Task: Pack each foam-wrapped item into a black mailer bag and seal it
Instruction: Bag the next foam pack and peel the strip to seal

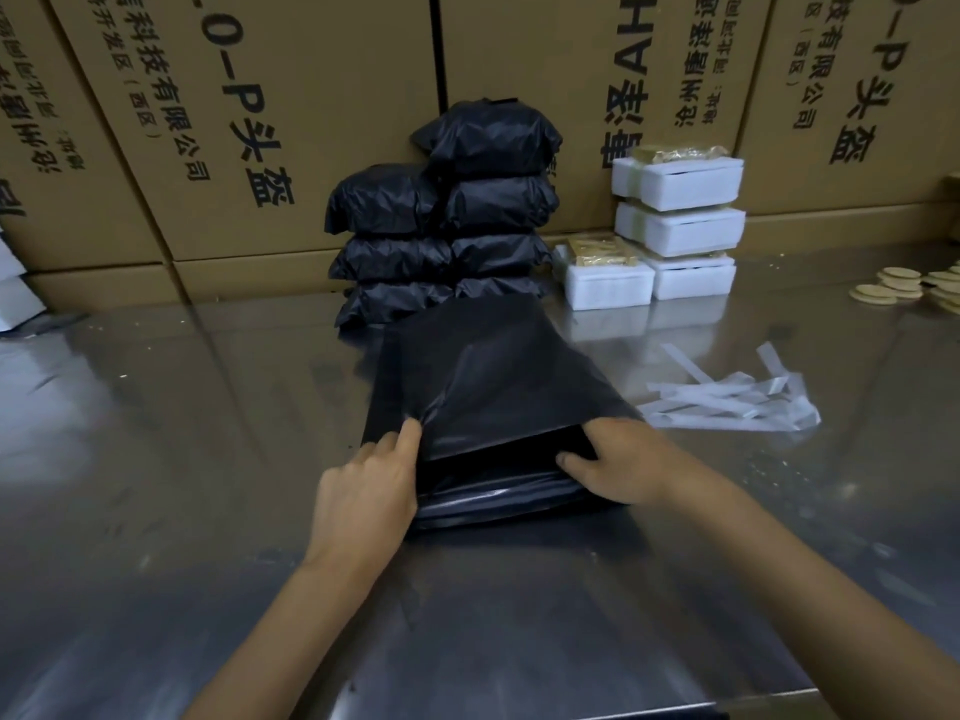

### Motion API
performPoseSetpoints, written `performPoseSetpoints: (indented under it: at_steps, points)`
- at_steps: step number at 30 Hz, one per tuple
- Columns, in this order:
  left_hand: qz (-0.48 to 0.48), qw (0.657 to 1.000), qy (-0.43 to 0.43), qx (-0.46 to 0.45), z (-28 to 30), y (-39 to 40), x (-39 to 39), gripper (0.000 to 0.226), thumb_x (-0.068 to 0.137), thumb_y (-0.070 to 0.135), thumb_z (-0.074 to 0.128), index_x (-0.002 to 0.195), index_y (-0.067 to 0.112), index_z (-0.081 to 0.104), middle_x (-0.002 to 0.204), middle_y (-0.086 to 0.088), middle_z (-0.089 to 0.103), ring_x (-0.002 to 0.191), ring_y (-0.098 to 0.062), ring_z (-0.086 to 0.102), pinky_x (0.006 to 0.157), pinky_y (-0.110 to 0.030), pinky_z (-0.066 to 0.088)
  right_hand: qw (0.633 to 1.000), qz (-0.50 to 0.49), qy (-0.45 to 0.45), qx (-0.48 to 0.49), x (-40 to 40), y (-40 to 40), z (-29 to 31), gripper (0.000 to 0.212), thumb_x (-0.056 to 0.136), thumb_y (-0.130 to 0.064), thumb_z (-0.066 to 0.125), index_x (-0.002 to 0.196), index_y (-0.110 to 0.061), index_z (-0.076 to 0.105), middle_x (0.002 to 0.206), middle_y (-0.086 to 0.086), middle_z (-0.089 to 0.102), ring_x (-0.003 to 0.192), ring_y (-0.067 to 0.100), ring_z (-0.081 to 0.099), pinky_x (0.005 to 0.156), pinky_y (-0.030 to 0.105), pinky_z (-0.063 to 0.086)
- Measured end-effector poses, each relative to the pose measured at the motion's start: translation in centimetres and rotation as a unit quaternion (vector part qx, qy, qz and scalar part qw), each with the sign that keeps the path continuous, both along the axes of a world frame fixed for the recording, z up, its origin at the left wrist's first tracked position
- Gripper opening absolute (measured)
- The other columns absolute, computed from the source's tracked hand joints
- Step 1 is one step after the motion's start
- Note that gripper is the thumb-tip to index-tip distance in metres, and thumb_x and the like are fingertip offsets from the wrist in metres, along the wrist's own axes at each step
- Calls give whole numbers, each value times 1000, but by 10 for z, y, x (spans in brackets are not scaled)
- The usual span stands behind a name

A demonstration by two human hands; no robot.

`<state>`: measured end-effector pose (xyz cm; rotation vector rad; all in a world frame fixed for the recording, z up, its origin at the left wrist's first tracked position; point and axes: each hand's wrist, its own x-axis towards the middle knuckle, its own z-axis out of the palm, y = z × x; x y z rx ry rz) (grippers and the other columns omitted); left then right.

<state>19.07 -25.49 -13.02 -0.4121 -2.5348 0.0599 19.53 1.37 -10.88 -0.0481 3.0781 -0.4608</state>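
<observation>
A black mailer bag [488,387] lies on the steel table [208,433] in front of me, bulging, its mouth toward me. My left hand [366,485] pinches the bag's upper layer at the left of the mouth. My right hand [618,465] grips the right side of the mouth, fingers partly tucked inside. What is inside the bag is hidden. Several foam-wrapped items [675,226] stand stacked at the back right. Sealed black bags [447,220] are piled behind the open one.
Large cardboard boxes [260,122] form a wall along the table's far edge. Peeled white strips [737,402] lie to the right of the bag. Round tan discs [904,288] sit at the far right. A white object [15,288] pokes in at the left.
</observation>
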Motion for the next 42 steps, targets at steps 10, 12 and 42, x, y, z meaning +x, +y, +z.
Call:
performPoseSetpoints:
  at_steps: [10,12,42]
  points:
    - [-78,962,-254,-54,25,-30,-11,13,96,45,53,104,36,48,81,11,63,77,-14,64,58,-31,40,986,-80,0,-146,38,18,23,33,91,-38,56,74,-18,76,75,-3,75,79,14,70,82,37,57]
    - [-111,891,-431,86,48,-27,-26,26,89,56,63,100,34,56,65,11,60,60,-6,58,58,-26,44,978,-123,78,-152,30,21,42,38,88,-36,54,61,-16,73,63,-5,73,68,13,69,72,31,55]
    - [-86,917,-353,167,-24,49,-154,114,67,95,37,159,34,10,167,5,8,152,-14,15,120,-44,-19,992,-55,96,-62,-104,13,-48,104,73,-90,39,154,-25,37,162,3,33,155,19,9,123,48,11]
